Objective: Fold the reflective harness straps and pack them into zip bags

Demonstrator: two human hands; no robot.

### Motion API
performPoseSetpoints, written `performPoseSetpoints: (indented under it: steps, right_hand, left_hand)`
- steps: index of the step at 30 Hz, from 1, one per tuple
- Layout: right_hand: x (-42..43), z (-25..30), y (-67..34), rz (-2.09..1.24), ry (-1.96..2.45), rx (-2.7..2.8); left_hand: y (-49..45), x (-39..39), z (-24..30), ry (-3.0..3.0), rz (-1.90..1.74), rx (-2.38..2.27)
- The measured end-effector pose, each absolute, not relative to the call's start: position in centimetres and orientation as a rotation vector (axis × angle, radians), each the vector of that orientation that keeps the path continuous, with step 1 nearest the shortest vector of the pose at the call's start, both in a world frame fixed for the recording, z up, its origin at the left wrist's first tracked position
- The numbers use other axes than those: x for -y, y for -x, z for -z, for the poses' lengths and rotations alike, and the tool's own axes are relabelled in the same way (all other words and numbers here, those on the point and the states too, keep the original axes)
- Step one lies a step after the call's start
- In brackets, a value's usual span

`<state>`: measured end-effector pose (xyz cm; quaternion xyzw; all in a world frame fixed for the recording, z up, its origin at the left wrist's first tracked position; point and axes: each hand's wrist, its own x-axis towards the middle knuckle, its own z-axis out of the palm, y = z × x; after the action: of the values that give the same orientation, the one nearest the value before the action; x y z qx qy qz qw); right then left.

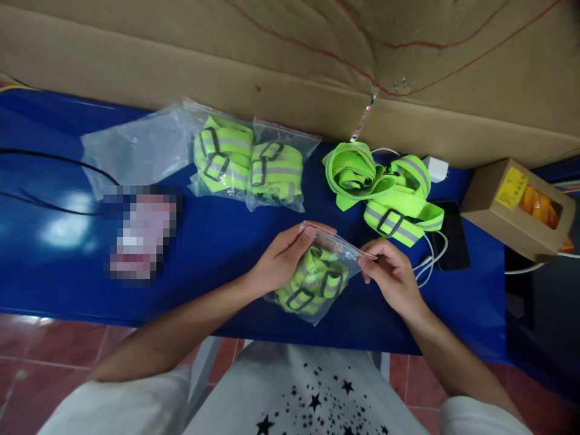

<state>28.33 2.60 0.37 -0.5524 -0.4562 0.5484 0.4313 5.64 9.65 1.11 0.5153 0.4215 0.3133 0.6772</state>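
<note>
Between my hands is a clear zip-lock bag (319, 311) with a neon-yellow reflective strap (312, 272) folded inside, two black buckles showing through the plastic. My left hand (283, 257) pinches the bag's red-edged top at its left end, thumb on the near side. At the right end of that same edge, my right hand (389, 272) grips the corner between thumb and fingers. Beyond them lie two filled bags, the left bag (224, 154) and the right bag (277, 172), each with a similar strap. Loose reflective straps (380, 187) lie coiled behind my right hand.
Flat clear bags (140, 148) lie at the back left, near black cables (58, 156) and a pixelated item (144, 235). On the right are a phone (453, 235), a white cable (444, 244), a white charger (436, 169) and a cardboard box (516, 208). Brown board walls the blue table's (67, 278) back.
</note>
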Motion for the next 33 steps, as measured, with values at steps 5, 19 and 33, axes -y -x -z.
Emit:
performPoseSetpoints:
  steps: [5, 19, 33]
  right_hand:
    - [-2.21, -0.28, -28.51, -1.337, 1.386, 1.292]
    - [-2.31, -0.47, -28.46, -1.265, 1.530, 1.288]
    - [-2.29, -0.73, -28.80, -1.240, 1.477, 1.258]
  left_hand:
    - [-5.78, -9.54, -1.23, -1.153, -0.691, -0.947]
    - [-5.71, -9.52, -1.22, -1.173, -0.672, -0.930]
    - [-5.63, -9.10, -0.69, -1.008, -0.663, -0.836]
